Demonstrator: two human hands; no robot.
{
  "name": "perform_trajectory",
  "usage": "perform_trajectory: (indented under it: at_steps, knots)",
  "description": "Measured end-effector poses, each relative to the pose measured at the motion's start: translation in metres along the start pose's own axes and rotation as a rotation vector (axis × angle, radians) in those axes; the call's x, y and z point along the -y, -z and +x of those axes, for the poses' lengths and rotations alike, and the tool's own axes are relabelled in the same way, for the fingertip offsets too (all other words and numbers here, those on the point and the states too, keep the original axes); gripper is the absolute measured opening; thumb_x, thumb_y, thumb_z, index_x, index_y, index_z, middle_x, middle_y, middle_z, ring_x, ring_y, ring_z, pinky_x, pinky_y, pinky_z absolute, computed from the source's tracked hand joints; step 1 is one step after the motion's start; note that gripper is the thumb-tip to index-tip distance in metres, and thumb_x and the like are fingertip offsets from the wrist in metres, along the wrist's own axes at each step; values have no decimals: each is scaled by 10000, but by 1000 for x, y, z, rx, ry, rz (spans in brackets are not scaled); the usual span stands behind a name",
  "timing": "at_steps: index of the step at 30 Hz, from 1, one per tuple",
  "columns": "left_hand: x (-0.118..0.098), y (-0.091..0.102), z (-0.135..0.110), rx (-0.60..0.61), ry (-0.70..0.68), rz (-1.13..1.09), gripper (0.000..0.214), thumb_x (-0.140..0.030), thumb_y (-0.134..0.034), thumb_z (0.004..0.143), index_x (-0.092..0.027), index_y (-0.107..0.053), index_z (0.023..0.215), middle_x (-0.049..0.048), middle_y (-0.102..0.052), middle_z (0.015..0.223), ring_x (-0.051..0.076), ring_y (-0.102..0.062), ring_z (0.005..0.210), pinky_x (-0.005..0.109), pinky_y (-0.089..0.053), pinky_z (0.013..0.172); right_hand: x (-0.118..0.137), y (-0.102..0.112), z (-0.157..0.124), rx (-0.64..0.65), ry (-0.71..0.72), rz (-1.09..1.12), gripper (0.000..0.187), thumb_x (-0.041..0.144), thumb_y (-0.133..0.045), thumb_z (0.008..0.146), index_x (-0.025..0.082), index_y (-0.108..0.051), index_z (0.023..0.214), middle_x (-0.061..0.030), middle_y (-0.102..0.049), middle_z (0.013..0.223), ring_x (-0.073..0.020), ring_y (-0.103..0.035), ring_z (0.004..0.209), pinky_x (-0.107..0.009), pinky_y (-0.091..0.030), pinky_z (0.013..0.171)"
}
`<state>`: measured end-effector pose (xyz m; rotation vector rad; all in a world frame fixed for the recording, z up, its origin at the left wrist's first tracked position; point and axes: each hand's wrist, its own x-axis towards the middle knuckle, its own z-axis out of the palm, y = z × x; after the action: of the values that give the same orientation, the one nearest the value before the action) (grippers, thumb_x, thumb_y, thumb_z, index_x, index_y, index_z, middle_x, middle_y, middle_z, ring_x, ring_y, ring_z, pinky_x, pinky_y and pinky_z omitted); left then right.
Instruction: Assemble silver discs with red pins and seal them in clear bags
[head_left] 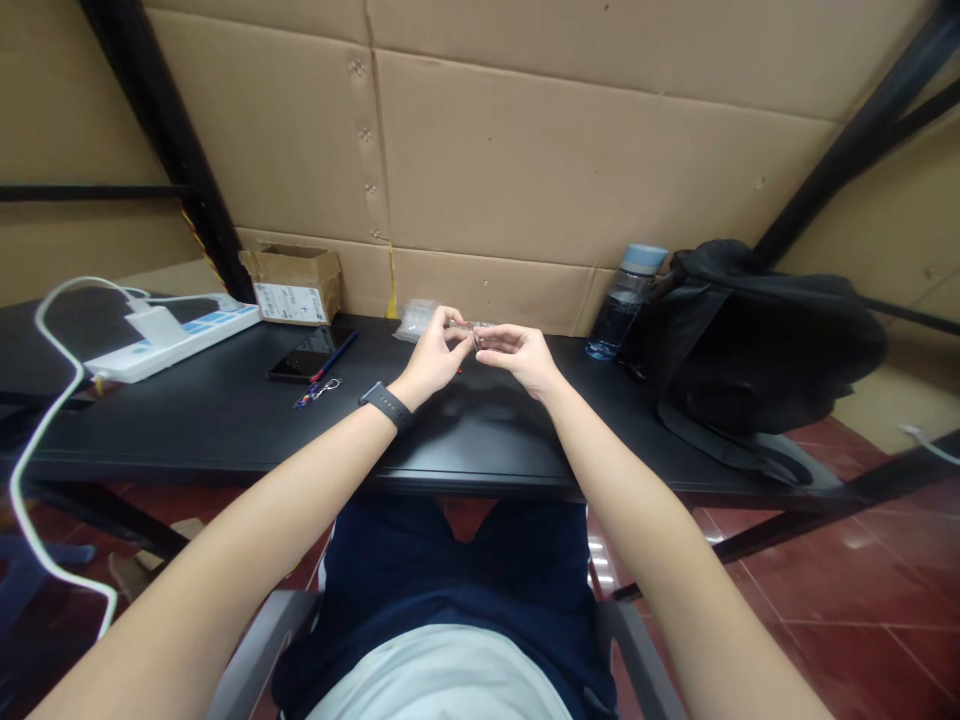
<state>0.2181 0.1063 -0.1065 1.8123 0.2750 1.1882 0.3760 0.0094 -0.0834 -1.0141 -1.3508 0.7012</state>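
Note:
My left hand (431, 362), with a dark watch on its wrist, and my right hand (525, 358) meet above the middle of the black table (480, 445). Their fingertips pinch a small shiny thing (475, 340) between them, mostly covered by the fingers and too small to name. A clear plastic bag (412, 322) lies just behind my left hand. Something tiny and red (460, 371) shows below the left fingers.
On the left are a white power strip (124, 362) with a plugged-in charger, an open cardboard box (300, 285), a phone (311, 352) and a lanyard with a metal clasp (319, 390). A water bottle (619, 310) and black backpack (757, 340) stand right. Cardboard (525, 190) walls the back.

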Motion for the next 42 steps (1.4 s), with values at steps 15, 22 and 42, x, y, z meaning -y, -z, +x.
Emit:
perform_trajectory:
  at_steps: [15,22,42]
  knots:
    - [-12,7,3,-51,32,-183,370,-201,-787,762,-204,-455,928,22,-703,893,163,-736,817,317,-599,822,0,2,0,-16,12,10,542,359,-982,535,210,-732,992,-77,-769,1136,-263,-734,1050,-478,-550,1058]
    - [-10,7,2,-33,19,-163,310,-213,-806,752,-180,-541,910,31,-684,932,156,-717,870,315,-590,863,-1,4,1,-3,17,13,541,356,-984,544,213,-722,995,-75,-764,1149,-260,-733,1055,-464,-558,1050]
    - [-26,2,-6,-97,-238,270,47,-199,-655,918,-206,-619,947,13,-712,900,167,-676,845,294,-506,801,1,3,0,8,-14,135,527,346,-972,594,230,-707,1034,-48,-759,1092,-214,-723,1030,-353,-589,954]
